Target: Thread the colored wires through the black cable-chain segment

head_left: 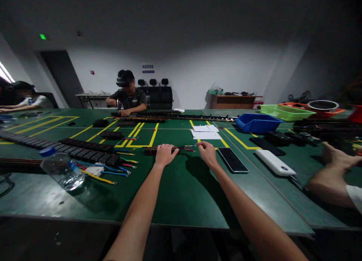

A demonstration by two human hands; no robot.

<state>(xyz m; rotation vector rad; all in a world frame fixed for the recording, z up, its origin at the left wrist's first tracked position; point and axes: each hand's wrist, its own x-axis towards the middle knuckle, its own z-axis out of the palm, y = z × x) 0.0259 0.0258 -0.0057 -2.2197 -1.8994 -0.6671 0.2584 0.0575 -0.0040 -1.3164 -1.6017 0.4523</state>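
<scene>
My left hand (165,154) lies over a short black cable chain (150,151), its fingers curled over the far side and its thumb along the near side. Several thin coloured wires with metal ring terminals (190,149) stick out of the chain's right end. My right hand (207,154) is closed in a pinch on the end of a blue wire (193,145) there. What lies under my left palm is hidden. Left of my hands lie longer black cable chains (87,152) with yellow, red and blue leads (106,179) ending in ring terminals.
A water bottle (63,170) leans at the left. Right of my hands are a phone (232,160), a white power bank (275,163), white papers (206,132) and a blue bin (257,123). Another person's arm (330,174) reaches in at right; a co-worker (131,97) sits across the green table (181,200).
</scene>
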